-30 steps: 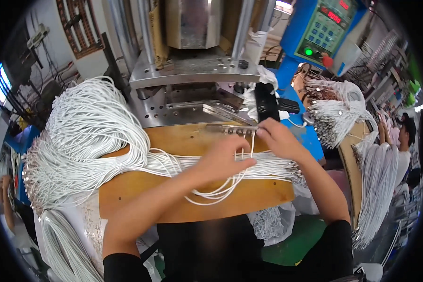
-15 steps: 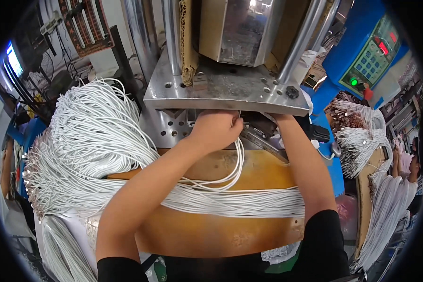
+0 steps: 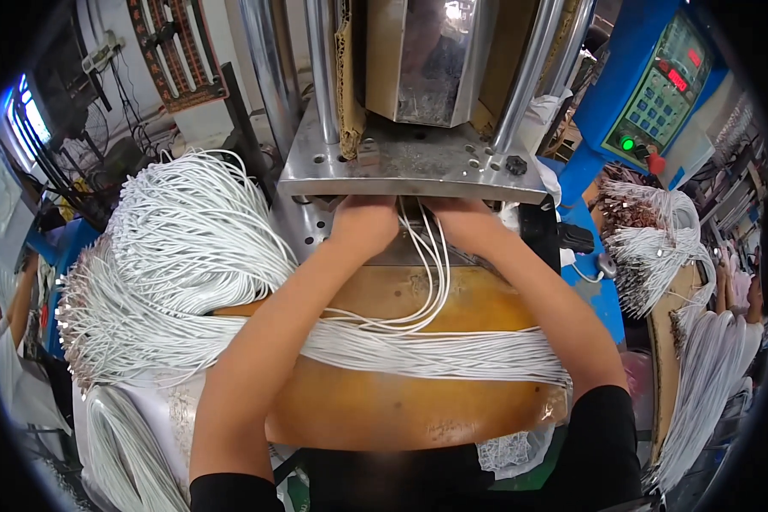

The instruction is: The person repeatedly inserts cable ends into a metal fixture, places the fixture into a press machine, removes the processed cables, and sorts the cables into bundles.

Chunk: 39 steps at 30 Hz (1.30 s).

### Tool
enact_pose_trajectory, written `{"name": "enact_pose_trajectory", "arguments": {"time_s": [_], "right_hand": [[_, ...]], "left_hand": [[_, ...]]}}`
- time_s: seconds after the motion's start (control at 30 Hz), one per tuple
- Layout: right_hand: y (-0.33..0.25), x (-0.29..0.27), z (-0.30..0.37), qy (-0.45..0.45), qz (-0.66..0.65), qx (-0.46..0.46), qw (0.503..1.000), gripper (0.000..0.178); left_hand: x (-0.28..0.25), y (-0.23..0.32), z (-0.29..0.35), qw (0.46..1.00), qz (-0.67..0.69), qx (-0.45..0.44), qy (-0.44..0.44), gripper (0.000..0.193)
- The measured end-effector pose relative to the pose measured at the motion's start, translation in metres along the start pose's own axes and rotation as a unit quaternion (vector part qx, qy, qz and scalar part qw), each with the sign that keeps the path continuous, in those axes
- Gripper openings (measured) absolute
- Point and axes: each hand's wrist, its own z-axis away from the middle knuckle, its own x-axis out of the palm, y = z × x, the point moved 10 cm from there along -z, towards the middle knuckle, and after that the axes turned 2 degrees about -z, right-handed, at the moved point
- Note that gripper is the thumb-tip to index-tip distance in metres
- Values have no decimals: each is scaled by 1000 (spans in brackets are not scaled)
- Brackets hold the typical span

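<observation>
Both my hands reach under the front edge of a thick steel press plate (image 3: 439, 162). My left hand (image 3: 367, 224) is under its left half, and the plate hides its fingertips. My right hand (image 3: 467, 225) is a short way to the right, fingers also out of sight. Between the hands, a few white cables (image 3: 442, 271) come out from beneath the plate and curve down to the left. They join a thick bundle of white cables (image 3: 435, 353) lying across the brown tabletop (image 3: 392, 416). I cannot tell what the fingers grip.
A large heap of white cables (image 3: 192, 230) rises at the left, with another bundle (image 3: 132, 452) below it. Steel columns (image 3: 319, 77) stand on the plate. A blue control box (image 3: 648, 94) with a lit green button is at the right, near more hanging cables (image 3: 648, 256).
My right hand has moved left, close to the cables, and its back now shows. My left hand has shifted slightly left, its fingers now under the plate. The view has shifted a little.
</observation>
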Motion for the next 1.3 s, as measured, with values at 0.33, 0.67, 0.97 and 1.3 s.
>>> {"name": "enact_pose_trajectory", "arguments": {"time_s": [0.33, 0.67, 0.97, 1.3], "right_hand": [[-68, -25, -50, -97, 8, 80, 992, 32], [-70, -27, -16, -29, 202, -88, 975, 31], [-105, -58, 19, -165, 111, 18, 980, 41], [-194, -100, 241, -297, 186, 57, 935, 78]], "left_hand": [[0, 4, 4, 982, -146, 74, 90, 35], [6, 10, 1, 996, -89, -15, -16, 56], [-52, 42, 59, 991, 117, -19, -67, 43], [-109, 34, 282, 973, -12, 38, -227, 57]]}}
